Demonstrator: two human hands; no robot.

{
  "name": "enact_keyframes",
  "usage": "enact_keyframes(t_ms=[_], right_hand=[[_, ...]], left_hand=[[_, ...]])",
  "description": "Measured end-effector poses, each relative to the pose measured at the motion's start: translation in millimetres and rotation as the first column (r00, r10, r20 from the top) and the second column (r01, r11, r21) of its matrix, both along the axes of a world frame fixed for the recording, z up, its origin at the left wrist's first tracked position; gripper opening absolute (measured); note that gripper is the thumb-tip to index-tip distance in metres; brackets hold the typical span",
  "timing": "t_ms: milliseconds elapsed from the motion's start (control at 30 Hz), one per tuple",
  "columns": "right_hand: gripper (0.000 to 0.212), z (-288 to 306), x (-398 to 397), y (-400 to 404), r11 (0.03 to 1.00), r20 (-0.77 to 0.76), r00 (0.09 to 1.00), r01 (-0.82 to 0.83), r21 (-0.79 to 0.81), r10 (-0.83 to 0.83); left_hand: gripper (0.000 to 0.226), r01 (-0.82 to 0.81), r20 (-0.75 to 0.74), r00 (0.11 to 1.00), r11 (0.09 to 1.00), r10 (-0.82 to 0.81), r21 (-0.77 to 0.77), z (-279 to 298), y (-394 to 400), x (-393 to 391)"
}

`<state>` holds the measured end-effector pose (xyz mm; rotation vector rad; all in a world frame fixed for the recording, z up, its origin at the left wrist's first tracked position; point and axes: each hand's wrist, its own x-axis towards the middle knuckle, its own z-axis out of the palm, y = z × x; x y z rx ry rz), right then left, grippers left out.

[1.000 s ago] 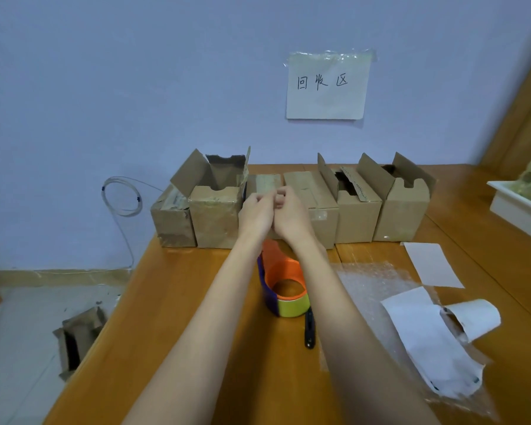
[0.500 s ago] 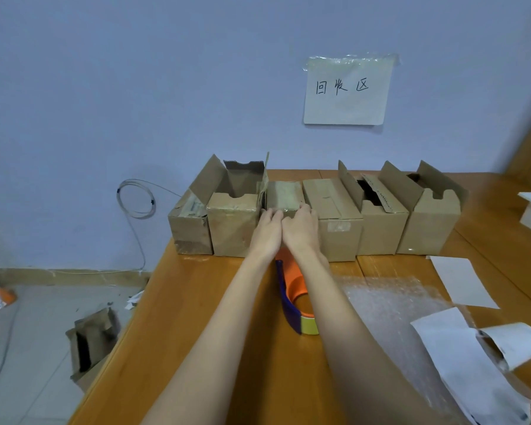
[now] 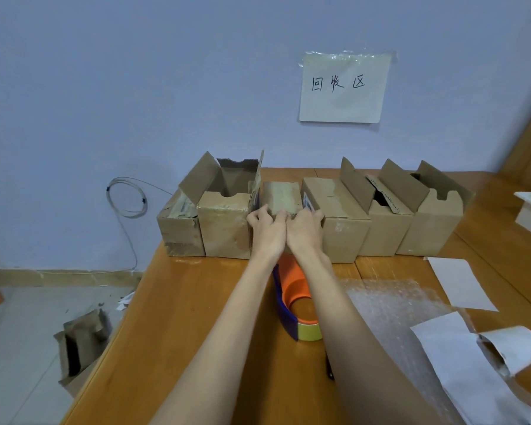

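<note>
1. On the wooden table (image 3: 196, 302), the small box (image 3: 282, 197) sits wedged in a carton row by the wall.
2. Open carton (image 3: 224, 222) and closed carton (image 3: 334, 216) flank it tightly, so pulling could drag them or slip the grip.
3. Small box: long axis front-to-back, short end facing the person.
4. Left hand (image 3: 265, 231) and right hand (image 3: 305, 233) both hook their fingers over its front top edge, gripping.

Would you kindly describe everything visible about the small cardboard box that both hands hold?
The small cardboard box is brown, worn, closed, its top shiny with tape. It stands on the wooden table between an open-flapped box and a closed box. The left hand and right hand hold its front top edge.
</note>
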<state>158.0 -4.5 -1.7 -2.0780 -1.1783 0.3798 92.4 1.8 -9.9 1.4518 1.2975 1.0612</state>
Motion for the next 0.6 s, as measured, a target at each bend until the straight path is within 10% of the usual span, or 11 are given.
enact_keyframes(t_ms=[200, 600], right_hand=[[0.031, -9.3, -6.1, -3.7, 1.000, 0.165, 0.986, -0.005, -0.009, 0.007], [0.039, 10.5, -5.8, -19.7, 0.980, -0.090, 0.996, 0.020, 0.198, -0.003]], left_hand=[[0.065, -0.036, 0.041, 0.998, 0.999, 0.036, -0.010, 0.2, -10.3, 3.1], [0.047, -0.086, 0.170, 0.982, 0.996, 0.078, 0.040, 9.8, -30.7, 1.8]])
